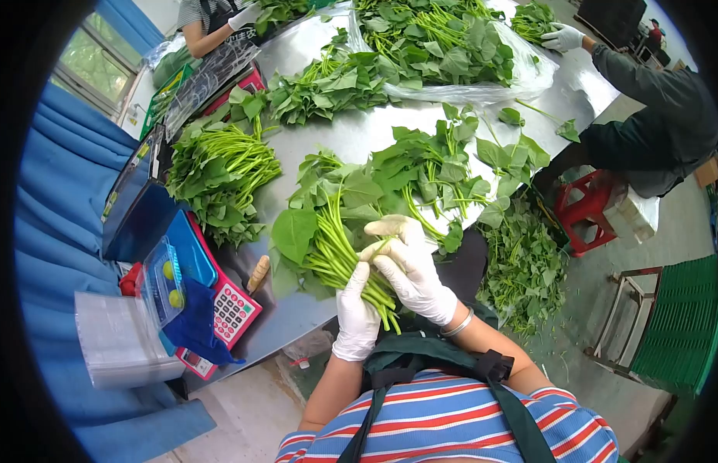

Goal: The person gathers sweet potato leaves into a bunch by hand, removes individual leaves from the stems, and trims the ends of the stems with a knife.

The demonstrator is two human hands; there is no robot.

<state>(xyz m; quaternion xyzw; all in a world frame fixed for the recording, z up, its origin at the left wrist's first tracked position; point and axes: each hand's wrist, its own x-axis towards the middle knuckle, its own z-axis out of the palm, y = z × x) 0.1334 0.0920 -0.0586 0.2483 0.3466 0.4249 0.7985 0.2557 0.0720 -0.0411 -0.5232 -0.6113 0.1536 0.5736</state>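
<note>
A bunch of leafy green stems (334, 245) is held up in front of me over the near edge of the metal table. My left hand (357, 315), in a white glove, is wrapped round the lower stems. My right hand (409, 266), also gloved, has its fingers closed at the right side of the bunch, apparently pinching a stem; the fingertips are partly hidden. Just beyond my right hand, loose leafy stems (432, 170) lie spread on the table. To the left rests a pile of bundled greens (228, 170).
A pink scale (234, 312) with a keypad, a clear plastic box (164, 282) and a wooden handle (259, 274) are at left. More greens (428, 46) lie on plastic sheeting. Fallen leaves (521, 266) and a red stool (587, 212) are at right. Two co-workers' gloved hands (563, 37) show beyond.
</note>
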